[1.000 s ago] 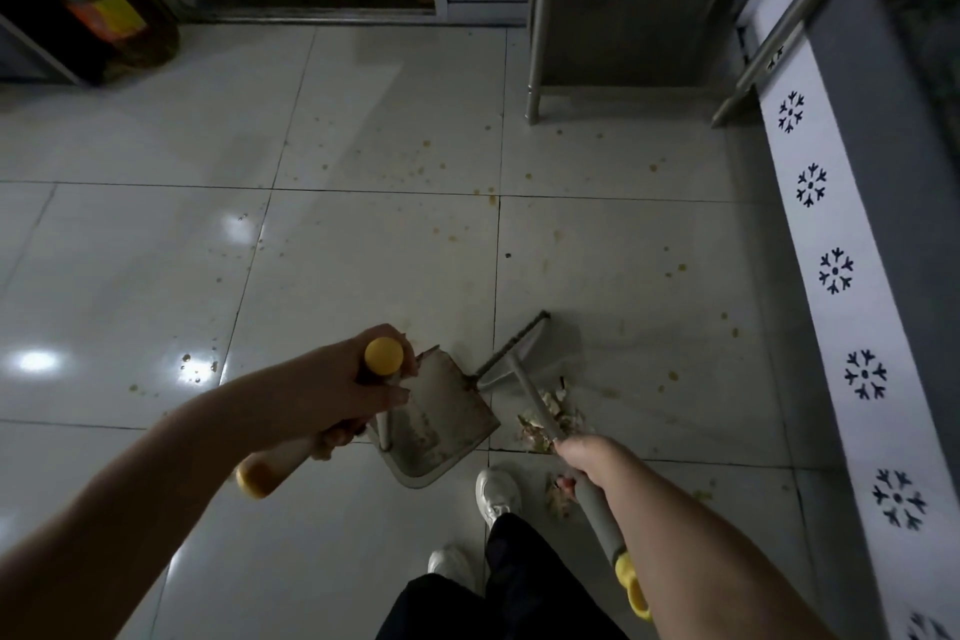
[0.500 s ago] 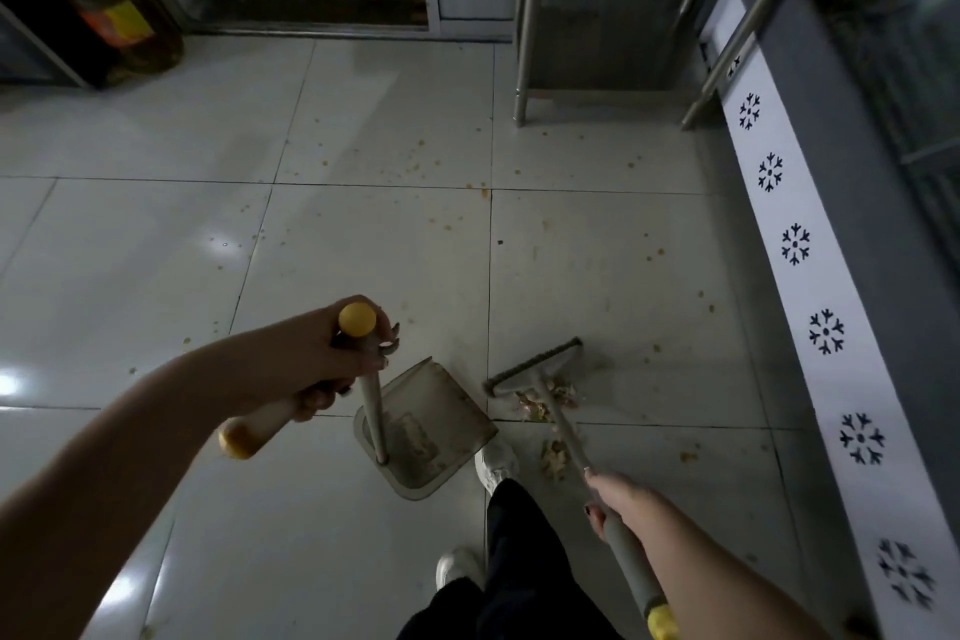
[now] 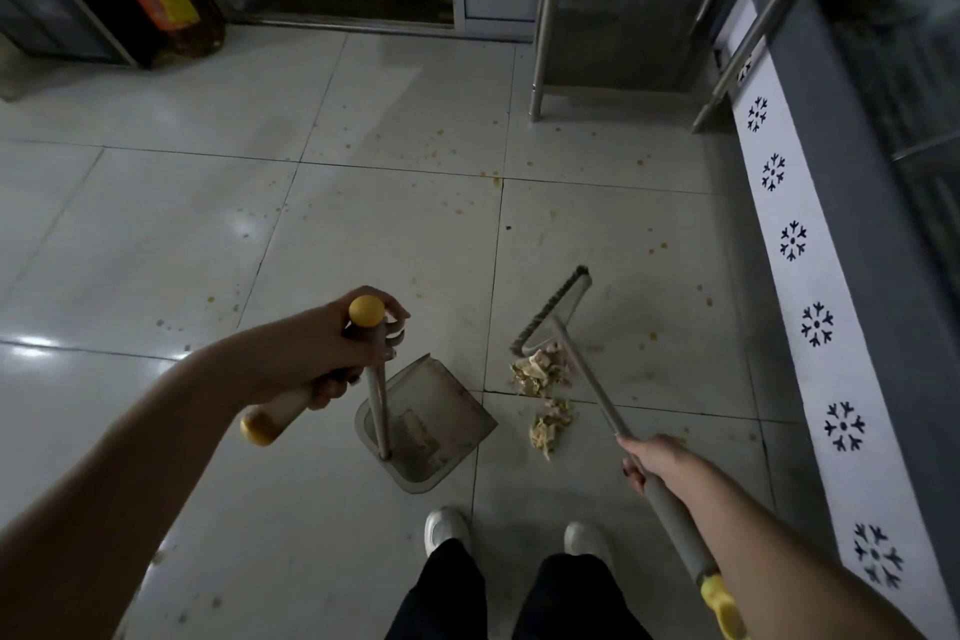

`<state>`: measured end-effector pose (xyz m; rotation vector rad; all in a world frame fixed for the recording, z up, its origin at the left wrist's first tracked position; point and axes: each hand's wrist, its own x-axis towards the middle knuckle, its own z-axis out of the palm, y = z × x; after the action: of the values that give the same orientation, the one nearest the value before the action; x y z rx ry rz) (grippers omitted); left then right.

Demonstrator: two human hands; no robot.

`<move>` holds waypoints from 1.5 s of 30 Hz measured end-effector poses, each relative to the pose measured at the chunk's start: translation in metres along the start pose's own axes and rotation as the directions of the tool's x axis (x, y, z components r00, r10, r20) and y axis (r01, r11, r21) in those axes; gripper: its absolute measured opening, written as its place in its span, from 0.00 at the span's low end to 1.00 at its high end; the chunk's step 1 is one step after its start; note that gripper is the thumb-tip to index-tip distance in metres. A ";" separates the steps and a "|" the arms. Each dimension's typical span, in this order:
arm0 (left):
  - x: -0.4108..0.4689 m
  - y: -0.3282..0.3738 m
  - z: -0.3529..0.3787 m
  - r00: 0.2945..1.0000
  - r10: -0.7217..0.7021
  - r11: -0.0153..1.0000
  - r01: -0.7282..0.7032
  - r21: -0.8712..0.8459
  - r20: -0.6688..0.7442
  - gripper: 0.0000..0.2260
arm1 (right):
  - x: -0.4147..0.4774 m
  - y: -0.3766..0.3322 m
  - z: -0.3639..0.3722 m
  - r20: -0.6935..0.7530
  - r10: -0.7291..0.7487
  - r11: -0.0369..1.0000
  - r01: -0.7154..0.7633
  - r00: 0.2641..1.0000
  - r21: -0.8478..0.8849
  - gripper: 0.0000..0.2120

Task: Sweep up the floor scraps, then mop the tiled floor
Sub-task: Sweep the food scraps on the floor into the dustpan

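Observation:
My left hand [image 3: 332,353] grips the upright handle of a grey dustpan [image 3: 431,424], together with a second handle that ends in a yellow cap [image 3: 260,426]. The pan rests on the tiled floor [image 3: 156,234], its mouth facing right. My right hand [image 3: 654,463] is shut on the grey shaft of a broom. The broom head [image 3: 553,309] stands on the floor just beyond two small piles of pale scraps [image 3: 540,369], to the right of the pan. Small yellow crumbs dot the tiles farther out.
A grey cabinet base with a white snowflake strip [image 3: 810,327] runs along the right. Metal legs [image 3: 540,16] stand at the back. A large oil bottle [image 3: 171,0] sits back left by a doorway. My two white shoes [image 3: 447,530] stand below the pan.
The broom head has lifted back and to the right, leaving the scraps in two piles beside the pan. My right hand has drawn right; the dustpan stays put.

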<state>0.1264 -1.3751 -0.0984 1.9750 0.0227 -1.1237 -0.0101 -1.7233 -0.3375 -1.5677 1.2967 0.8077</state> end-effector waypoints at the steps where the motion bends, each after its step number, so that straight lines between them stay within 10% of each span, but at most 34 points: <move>1: -0.002 0.000 0.009 1.000 -0.007 1.000 0.007 -0.003 -0.005 0.11 | 0.000 -0.001 -0.008 0.011 -0.021 0.999 0.021 1.000 -0.048 0.19; 11: -0.015 0.009 0.121 0.975 -0.136 0.990 0.129 -0.055 -0.173 0.09 | 0.011 0.017 -0.092 0.089 -0.143 0.882 0.168 0.986 -0.440 0.17; 22: -0.041 -0.028 0.220 0.931 -0.183 0.970 0.119 -0.211 -0.316 0.11 | 0.023 0.050 -0.135 0.150 -0.210 0.827 0.258 0.966 -0.499 0.07; 45: -0.016 0.030 0.310 0.844 -0.343 0.936 0.270 -0.225 -0.413 0.15 | 0.096 -0.022 -0.178 0.220 -0.386 0.326 0.355 0.896 -0.876 0.15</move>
<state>-0.0880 -1.5968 -0.1429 2.0884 0.6782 -0.8001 0.0221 -1.9236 -0.3531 -2.6236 0.3400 1.2841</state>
